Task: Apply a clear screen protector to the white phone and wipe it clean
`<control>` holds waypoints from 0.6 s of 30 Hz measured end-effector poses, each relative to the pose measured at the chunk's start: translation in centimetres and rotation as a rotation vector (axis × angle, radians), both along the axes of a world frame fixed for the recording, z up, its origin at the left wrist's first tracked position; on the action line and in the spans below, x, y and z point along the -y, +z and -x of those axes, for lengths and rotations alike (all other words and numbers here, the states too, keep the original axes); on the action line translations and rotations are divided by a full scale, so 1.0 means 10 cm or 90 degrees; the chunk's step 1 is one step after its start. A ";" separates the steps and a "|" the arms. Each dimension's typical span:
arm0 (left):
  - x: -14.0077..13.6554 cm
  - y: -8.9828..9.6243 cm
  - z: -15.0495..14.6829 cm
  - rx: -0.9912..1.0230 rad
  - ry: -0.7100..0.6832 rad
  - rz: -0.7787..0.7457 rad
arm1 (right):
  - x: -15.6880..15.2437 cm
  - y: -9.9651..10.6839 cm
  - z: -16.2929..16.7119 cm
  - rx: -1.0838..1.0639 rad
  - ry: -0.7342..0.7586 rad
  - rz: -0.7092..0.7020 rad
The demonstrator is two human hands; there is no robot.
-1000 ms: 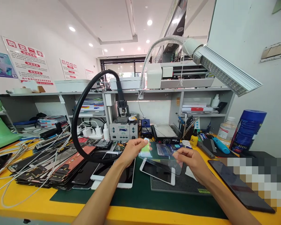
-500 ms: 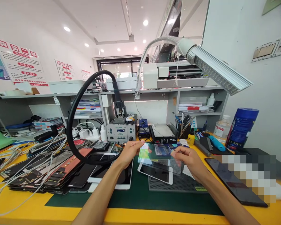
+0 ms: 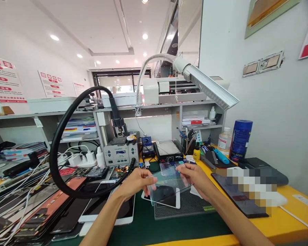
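Note:
A thin see-through glass sheet (image 3: 166, 181), tablet-like in shape, is held tilted above the bench. My left hand (image 3: 136, 184) pinches its left edge between thumb and fingers. At the upper right corner, my right hand (image 3: 196, 179) grips the same sheet. Through the glass shows a white phone with a dark screen (image 3: 177, 203), lying partly on a grey perforated mat (image 3: 187, 208). To the left, a white tablet (image 3: 127, 218) lies partly behind my left forearm.
A hot-air rework station (image 3: 120, 153) with a looping black hose (image 3: 53, 153) stands behind at left. Stacked phone parts (image 3: 38, 218) and white cables crowd the left. A small hot plate (image 3: 169, 150) sits at the back; a large dark screen (image 3: 236, 194) lies right.
The glass sheet has been tilted and turned; my left hand has moved from its upper left corner down to its left edge. My view has swung to the right.

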State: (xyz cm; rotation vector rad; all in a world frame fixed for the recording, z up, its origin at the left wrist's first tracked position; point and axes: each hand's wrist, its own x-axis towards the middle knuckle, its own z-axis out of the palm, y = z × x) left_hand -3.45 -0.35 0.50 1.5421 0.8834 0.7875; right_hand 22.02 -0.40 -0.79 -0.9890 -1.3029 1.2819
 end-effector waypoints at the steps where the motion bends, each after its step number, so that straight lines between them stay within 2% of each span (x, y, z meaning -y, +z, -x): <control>1: 0.01 0.00 0.00 -0.005 -0.007 0.003 | 0.00 0.00 0.00 -0.011 0.003 0.009; 10: 0.06 0.03 -0.01 -0.004 -0.047 0.030 | -0.08 -0.07 -0.04 -0.121 0.019 0.057; 13: 0.05 0.01 -0.02 0.002 -0.024 0.042 | -0.08 -0.04 -0.07 -0.144 0.022 0.072; 18: -0.03 -0.02 -0.03 0.062 0.063 0.040 | -0.08 -0.03 -0.10 -0.069 -0.011 0.068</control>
